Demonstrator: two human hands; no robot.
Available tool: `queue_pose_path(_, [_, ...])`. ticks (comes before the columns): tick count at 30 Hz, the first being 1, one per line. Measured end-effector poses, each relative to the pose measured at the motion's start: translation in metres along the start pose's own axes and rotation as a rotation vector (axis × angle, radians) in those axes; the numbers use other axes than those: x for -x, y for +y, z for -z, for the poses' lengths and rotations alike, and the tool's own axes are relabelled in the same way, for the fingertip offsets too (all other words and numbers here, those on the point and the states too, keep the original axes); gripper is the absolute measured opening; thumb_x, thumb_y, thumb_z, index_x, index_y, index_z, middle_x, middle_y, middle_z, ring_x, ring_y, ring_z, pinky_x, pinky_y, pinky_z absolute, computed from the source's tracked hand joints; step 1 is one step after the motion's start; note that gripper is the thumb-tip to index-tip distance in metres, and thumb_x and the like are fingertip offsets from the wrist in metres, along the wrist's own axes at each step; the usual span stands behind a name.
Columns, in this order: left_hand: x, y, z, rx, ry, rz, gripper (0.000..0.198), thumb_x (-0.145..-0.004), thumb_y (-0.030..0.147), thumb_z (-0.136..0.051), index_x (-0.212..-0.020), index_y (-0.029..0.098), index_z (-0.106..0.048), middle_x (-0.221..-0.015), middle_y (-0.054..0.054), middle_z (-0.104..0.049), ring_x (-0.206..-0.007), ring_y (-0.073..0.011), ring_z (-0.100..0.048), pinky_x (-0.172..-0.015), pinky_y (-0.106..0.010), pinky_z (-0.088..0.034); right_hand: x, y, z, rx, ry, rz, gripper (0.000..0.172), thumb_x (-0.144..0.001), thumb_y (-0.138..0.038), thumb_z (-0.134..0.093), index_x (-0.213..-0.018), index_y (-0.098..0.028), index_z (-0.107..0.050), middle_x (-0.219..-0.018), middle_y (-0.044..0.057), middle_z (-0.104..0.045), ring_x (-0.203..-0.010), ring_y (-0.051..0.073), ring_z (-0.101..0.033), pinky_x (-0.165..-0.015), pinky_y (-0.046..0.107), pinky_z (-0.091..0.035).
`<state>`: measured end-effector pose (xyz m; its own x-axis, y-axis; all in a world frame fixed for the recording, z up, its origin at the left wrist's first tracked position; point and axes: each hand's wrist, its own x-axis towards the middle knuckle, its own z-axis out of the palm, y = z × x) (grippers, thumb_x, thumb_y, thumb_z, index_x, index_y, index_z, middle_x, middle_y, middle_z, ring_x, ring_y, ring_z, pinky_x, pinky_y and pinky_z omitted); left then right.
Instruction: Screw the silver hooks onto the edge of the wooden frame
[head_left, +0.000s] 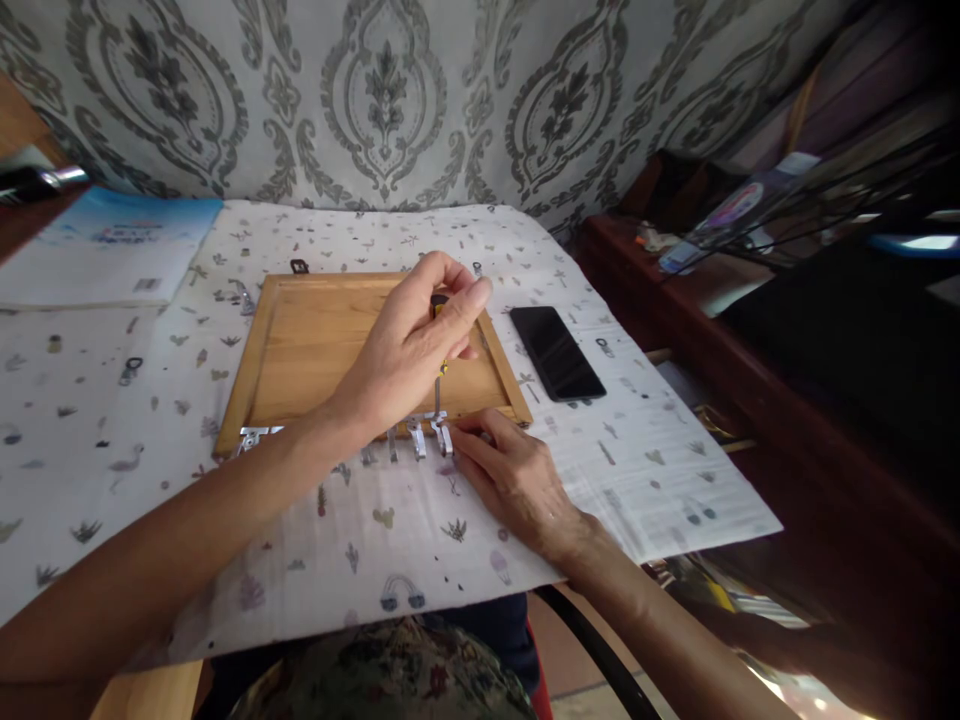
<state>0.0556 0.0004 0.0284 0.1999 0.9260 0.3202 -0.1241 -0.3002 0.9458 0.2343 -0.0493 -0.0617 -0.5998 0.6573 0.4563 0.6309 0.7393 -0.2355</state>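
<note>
A wooden board [315, 345] with a raised rim lies on the patterned cloth in front of me. Several metal hooks [416, 438] hang along its near edge. My left hand [409, 340] is closed round a screwdriver [439, 385] with a yellow and black handle, held upright with its tip down at a hook on the near edge. My right hand [514, 480] rests on the cloth just right of that hook, fingertips pressed against the board's near right corner and the hook.
A black phone [556, 352] lies right of the board. Small metal fittings [129, 371] lie scattered on the cloth [112, 450] to the left. A blue-white booklet [112, 250] sits far left. A dark wooden cabinet [750, 400] flanks the table's right edge.
</note>
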Motion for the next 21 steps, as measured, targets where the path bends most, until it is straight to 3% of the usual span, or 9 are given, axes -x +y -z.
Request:
queue_pose_path(5, [0.003,-0.003,-0.009,0.094,0.019,0.041,0.028,-0.100,0.035,-0.054,-0.078,0.023,-0.041,-0.057,0.008,-0.029,-0.048,-0.0080,-0.031,-0.047,-0.023,-0.034,0.001,0.001,0.000,-0.012,-0.012,0.004,0.029,-0.102,-0.015,-0.045,-0.110,-0.015,-0.073,-0.095,0.011,-0.069,-0.084,0.020,-0.067,-0.070,0.030,-0.059])
queue_pose_path(8, [0.000,-0.003,-0.011,0.105,-0.004,0.042,0.030,-0.099,0.038,-0.056,-0.077,0.023,-0.043,-0.053,0.009,-0.028,-0.044,-0.0074,-0.029,-0.044,-0.023,-0.029,0.001,0.002,-0.001,-0.008,-0.009,0.003,0.028,-0.101,-0.015,-0.046,-0.109,-0.015,-0.073,-0.095,0.011,-0.068,-0.084,0.020,-0.067,-0.070,0.031,-0.059])
queue_pose_path(14, [-0.012,0.002,-0.005,0.111,-0.357,0.085,0.029,-0.094,0.040,-0.062,-0.075,0.021,-0.052,-0.048,0.009,-0.031,-0.039,-0.0055,-0.029,-0.041,-0.023,-0.028,0.001,0.001,-0.002,0.015,0.007,-0.003,0.026,-0.101,-0.013,-0.047,-0.105,-0.016,-0.072,-0.093,0.009,-0.068,-0.082,0.018,-0.067,-0.071,0.028,-0.059])
queue_pose_path(16, [-0.016,0.004,-0.004,0.117,-0.426,0.111,0.026,-0.096,0.035,-0.060,-0.076,0.020,-0.053,-0.048,0.009,-0.033,-0.039,-0.0052,-0.029,-0.041,-0.022,-0.028,0.001,0.000,-0.002,0.022,0.003,-0.003,0.026,-0.100,-0.012,-0.046,-0.103,-0.016,-0.072,-0.093,0.008,-0.068,-0.082,0.017,-0.067,-0.072,0.027,-0.059])
queue_pose_path(18, [-0.017,0.005,-0.006,0.094,-0.400,0.117,0.028,-0.097,0.034,-0.058,-0.074,0.020,-0.050,-0.050,0.008,-0.036,-0.042,-0.0055,-0.032,-0.043,-0.022,-0.030,0.001,0.000,-0.002,0.030,-0.003,-0.006,0.026,-0.100,-0.011,-0.047,-0.103,-0.016,-0.072,-0.093,0.008,-0.068,-0.082,0.017,-0.067,-0.072,0.027,-0.059])
queue_pose_path(21, [-0.016,0.004,-0.014,0.036,-0.196,0.100,0.038,-0.098,0.039,-0.059,-0.070,0.020,-0.042,-0.056,0.006,-0.041,-0.049,-0.0055,-0.039,-0.047,-0.021,-0.035,0.001,0.000,-0.003,0.029,-0.018,-0.013,0.024,-0.099,-0.013,-0.049,-0.105,-0.016,-0.072,-0.094,0.009,-0.068,-0.083,0.018,-0.067,-0.071,0.028,-0.059])
